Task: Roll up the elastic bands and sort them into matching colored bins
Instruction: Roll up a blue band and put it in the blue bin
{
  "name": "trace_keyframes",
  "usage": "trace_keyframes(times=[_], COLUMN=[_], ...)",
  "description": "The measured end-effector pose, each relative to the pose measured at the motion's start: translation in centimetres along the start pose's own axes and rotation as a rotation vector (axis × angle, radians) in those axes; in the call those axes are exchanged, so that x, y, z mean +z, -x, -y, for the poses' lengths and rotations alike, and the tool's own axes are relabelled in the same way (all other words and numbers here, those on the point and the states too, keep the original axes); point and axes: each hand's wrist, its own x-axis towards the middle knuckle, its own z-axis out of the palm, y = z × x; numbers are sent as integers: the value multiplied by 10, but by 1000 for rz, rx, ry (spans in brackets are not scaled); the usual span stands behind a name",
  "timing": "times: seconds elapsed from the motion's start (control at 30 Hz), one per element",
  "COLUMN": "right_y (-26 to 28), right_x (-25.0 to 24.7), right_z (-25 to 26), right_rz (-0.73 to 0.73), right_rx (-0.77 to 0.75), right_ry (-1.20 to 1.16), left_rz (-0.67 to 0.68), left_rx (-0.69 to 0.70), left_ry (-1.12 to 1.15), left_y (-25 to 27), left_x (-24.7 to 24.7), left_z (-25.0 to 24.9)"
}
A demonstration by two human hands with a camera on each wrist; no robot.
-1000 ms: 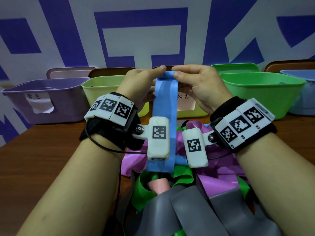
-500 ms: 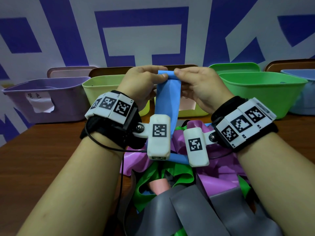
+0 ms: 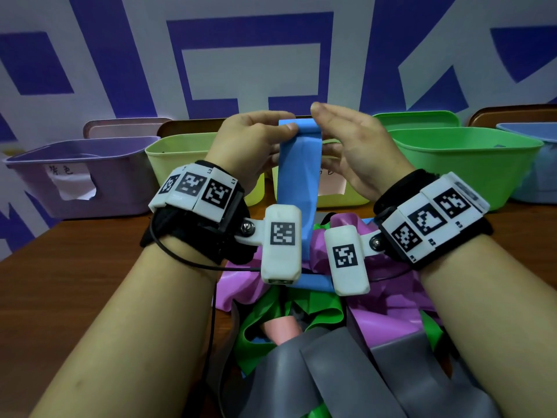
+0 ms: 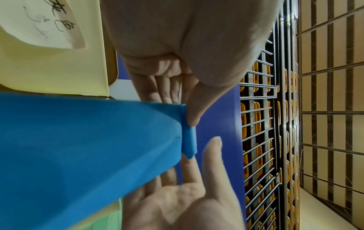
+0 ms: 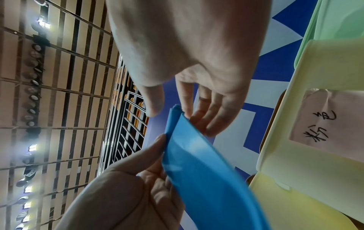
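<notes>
A blue elastic band hangs from my raised hands above the pile. My left hand pinches its top edge, which is folded over into a small first turn, thumb in front and fingers behind. My right hand is beside the fold with straight fingers touching the band's back and the thumb lifted off it. The band's lower end trails under the wrist cameras. The light blue bin stands at the far right.
A heap of purple, green, grey and pink bands lies on the wooden table. Along the back stand a purple bin, a yellow-green bin, a pink-labelled yellow bin and a green bin.
Both hands pinched the band's top edge before. Now its top is folded over, my right hand has released its pinch and straightened its fingers, and the left still holds.
</notes>
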Motion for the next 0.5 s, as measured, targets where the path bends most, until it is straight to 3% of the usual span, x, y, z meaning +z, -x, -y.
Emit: trace_keyframes(times=[0.23, 0.5], right_y=[-3, 0], right_x=[-2, -1], right_z=[-2, 1], right_rz=[-30, 17], right_rx=[-41, -25], right_ry=[37, -24], left_rz=[49, -9], left_rx=[-26, -1], left_ry=[28, 20], left_y=[2, 0], left_x=[3, 2], left_z=[-2, 1])
